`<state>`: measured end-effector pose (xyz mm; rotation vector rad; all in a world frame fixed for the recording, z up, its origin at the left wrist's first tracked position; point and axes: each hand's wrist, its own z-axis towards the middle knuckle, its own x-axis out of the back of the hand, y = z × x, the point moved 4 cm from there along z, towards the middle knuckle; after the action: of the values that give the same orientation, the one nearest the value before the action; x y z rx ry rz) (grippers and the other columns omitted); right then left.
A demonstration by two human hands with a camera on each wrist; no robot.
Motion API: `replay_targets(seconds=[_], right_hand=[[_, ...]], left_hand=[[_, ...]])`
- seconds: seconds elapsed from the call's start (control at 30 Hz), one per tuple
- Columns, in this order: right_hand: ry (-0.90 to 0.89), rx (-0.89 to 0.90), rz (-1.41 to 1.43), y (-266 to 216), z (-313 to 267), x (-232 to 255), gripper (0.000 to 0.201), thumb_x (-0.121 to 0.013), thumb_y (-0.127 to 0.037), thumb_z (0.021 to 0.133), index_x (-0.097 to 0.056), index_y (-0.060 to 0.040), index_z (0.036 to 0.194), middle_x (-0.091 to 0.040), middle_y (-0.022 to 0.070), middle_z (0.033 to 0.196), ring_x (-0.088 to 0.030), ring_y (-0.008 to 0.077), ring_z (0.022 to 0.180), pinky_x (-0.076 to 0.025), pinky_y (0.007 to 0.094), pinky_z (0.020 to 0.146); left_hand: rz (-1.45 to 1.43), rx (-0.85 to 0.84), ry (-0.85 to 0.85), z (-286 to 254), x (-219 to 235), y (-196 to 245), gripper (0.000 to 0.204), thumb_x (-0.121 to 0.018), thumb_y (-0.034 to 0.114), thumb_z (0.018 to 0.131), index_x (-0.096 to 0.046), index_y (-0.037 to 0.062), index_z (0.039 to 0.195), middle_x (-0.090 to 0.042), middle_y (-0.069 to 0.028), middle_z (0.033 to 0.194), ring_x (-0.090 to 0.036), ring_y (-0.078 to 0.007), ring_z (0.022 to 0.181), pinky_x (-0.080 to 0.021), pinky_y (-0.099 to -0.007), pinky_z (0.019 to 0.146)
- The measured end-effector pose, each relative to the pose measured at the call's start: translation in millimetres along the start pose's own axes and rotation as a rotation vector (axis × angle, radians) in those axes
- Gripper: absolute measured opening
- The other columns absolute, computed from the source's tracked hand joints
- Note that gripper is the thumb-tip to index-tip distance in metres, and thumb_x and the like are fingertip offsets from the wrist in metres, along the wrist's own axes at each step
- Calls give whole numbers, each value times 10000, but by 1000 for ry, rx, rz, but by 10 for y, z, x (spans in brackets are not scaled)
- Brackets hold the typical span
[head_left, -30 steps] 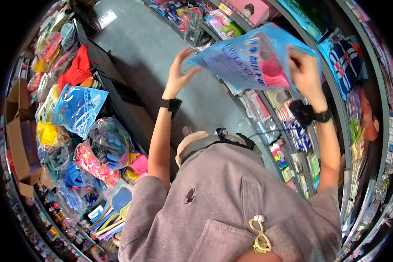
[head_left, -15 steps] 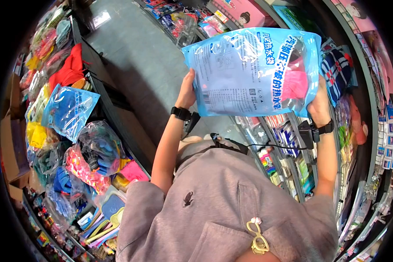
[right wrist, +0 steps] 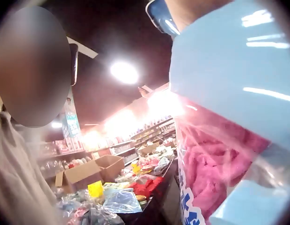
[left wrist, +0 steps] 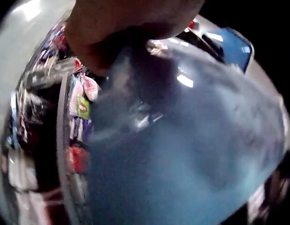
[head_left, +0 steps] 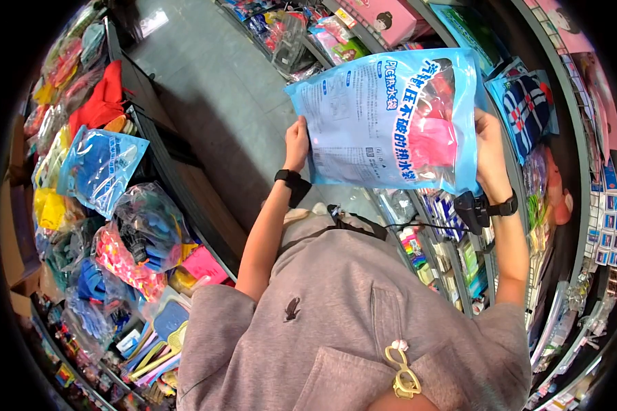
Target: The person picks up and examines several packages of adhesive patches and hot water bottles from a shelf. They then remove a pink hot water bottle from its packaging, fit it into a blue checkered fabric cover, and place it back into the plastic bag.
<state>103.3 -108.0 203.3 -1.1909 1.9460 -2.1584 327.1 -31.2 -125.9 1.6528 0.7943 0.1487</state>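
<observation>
A light blue plastic package of a hot-water bottle (head_left: 349, 127), with blue lettering and a clear window showing pink fabric (head_left: 432, 140), is held up in front of the body. On its left edge, my left hand (head_left: 296, 144) grips with the thumb on the printed face. My right hand (head_left: 490, 147) holds the opposite edge, most of its fingers hidden behind the package. The left wrist view has the hand (left wrist: 131, 23) at the top, pinching the bluish package (left wrist: 191, 140). Pink plush (right wrist: 215, 159) shows through the window in the right wrist view.
At left, a display table carries bagged gloves (head_left: 154, 229), a red cloth (head_left: 101, 103) and another blue package (head_left: 103, 168). Stocked shelves (head_left: 469, 274) run along the right, with a plaid item (head_left: 528, 109) on them. Grey floor (head_left: 212, 75) lies between.
The left hand, apart from the package a second ago, now grips its left edge. The package has turned its printed face toward the head camera, then shifted slightly left.
</observation>
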Motion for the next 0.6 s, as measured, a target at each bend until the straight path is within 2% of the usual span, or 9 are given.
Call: replay_targets(seconds=[0.07, 0.1, 0.13, 0.2, 0.23, 0.3, 0.4, 0.53, 0.6], right_hand=[[-38, 133, -156, -59, -72, -108, 225, -593, -59, 875, -610, 61, 1065, -676, 79, 912, -620, 129, 762, -485, 258, 687], [-51, 235, -231, -65, -131, -175, 250, -580, -58, 879, -586, 59, 1099, -673, 93, 948, -625, 159, 802, -489, 283, 722], [-63, 336, -304, -85, -210, -227, 276, -567, -58, 882, -562, 56, 1134, -670, 106, 984, -629, 188, 842, -493, 309, 757], [-232, 462, -361, -186, -405, -335, 387, -530, -42, 887, -457, 26, 1261, -553, 153, 1245, -531, 223, 1125, -408, 333, 955], [-291, 449, -353, -233, -441, -380, 408, -525, -39, 888, -439, 22, 1282, -518, 154, 1291, -497, 216, 1176, -379, 326, 991], [-482, 115, -174, 66, -389, -331, 554, -539, -42, 899, -315, 11, 1402, -424, 109, 1388, -389, 179, 1285, -286, 316, 1077], [-436, -244, 75, 204, -565, -229, 505, -624, -87, 872, -428, -24, 1333, -476, 88, 1320, -464, 180, 1202, -353, 316, 1020], [-376, -320, 197, 449, -537, -251, 523, -719, -4, 773, -445, -58, 1215, -513, 30, 1182, -485, 118, 1100, -417, 268, 931], [-344, -227, 290, 263, -482, -440, 445, -730, 45, 722, -439, -76, 1037, -491, 43, 1188, -460, 137, 1134, -401, 294, 965]], left_hand=[[482, -196, 115, -41, 88, 82, 430, -425, 331, 1002, -633, -46, 982, -658, -144, 800, -594, -182, 706, -467, -331, 682], [366, -381, 223, -91, 95, 152, 391, -434, 281, 996, -596, -60, 894, -593, -177, 707, -539, -183, 624, -453, -344, 632], [321, -379, 217, -100, 141, 168, 387, -442, 280, 996, -564, -46, 828, -572, -113, 681, -490, -159, 621, -442, -322, 631], [99, -239, 65, -63, 222, 87, 349, -453, 267, 995, -514, -19, 806, -514, -38, 684, -437, -120, 650, -416, -285, 635], [120, -267, 51, -60, 270, 90, 328, -455, 264, 995, -510, -9, 822, -497, -20, 698, -425, -107, 664, -405, -270, 638], [164, -320, 24, -92, 360, 71, 286, -459, 256, 996, -502, 11, 855, -461, 17, 727, -401, -81, 692, -384, -239, 643], [43, -240, -1, -312, 440, 180, 252, -457, 251, 1000, -478, 32, 877, -436, 22, 741, -375, -66, 693, -366, -220, 639], [53, -334, 91, -529, 665, 373, 239, -455, 238, 1004, -495, 39, 878, -439, 47, 745, -385, -55, 666, -372, -219, 615], [157, -337, 128, -542, 818, 395, 234, -486, 209, 987, -515, 24, 846, -474, 7, 670, -394, -84, 593, -377, -251, 561]])
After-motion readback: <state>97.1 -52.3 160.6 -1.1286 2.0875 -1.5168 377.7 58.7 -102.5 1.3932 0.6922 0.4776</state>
